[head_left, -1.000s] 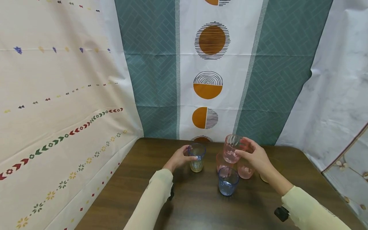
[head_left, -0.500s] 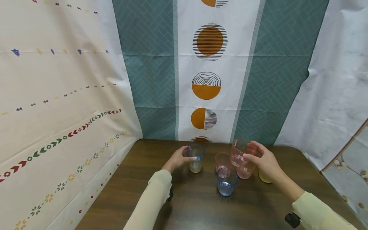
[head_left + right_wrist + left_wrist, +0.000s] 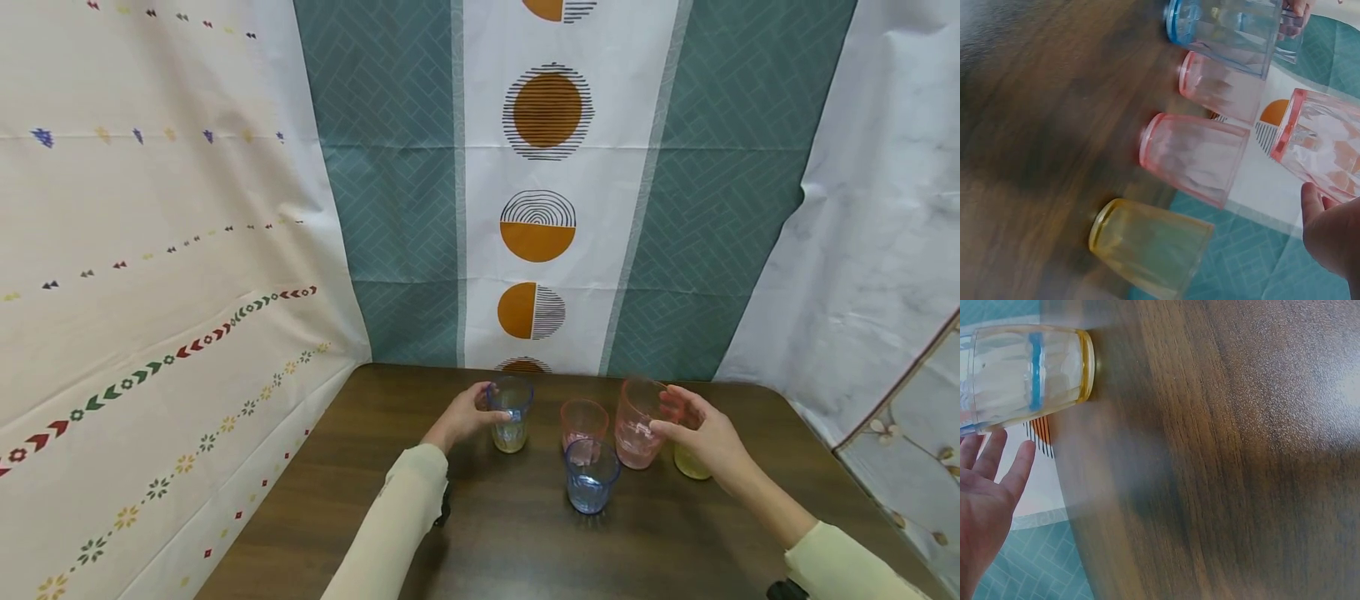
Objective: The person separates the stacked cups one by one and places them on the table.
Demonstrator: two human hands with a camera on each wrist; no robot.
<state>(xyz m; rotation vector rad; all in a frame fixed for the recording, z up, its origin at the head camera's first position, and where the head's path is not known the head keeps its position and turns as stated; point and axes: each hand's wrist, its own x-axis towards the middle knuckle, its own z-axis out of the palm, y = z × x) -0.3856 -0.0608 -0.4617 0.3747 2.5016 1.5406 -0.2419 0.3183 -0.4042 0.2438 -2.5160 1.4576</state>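
Note:
My left hand (image 3: 463, 418) grips a blue-rimmed glass (image 3: 512, 398) near the back of the table. That glass is nested in a yellow-based glass (image 3: 1085, 365), which stands on the wood. My right hand (image 3: 711, 435) holds a pink glass (image 3: 1319, 144) in the air. Just below it a second pink glass (image 3: 1194, 156) stands upright, apart from the held one in the right wrist view. Left of that are another pink glass (image 3: 584, 417) and, nearer me, a blue glass (image 3: 591, 482). Beside my right hand stands a yellow glass (image 3: 691, 463), partly hidden in the head view.
The dark wooden table (image 3: 517, 550) ends at the back against a green and white patterned cloth (image 3: 405, 317). A cream cloth (image 3: 225, 400) hangs along the left, and a pale cloth (image 3: 847, 333) on the right. The standing glasses are close together.
My right hand has moved right and down with the pink glass, from over the left pink glass to over the right one. The yellow glass has come into fuller view. My left hand stays put.

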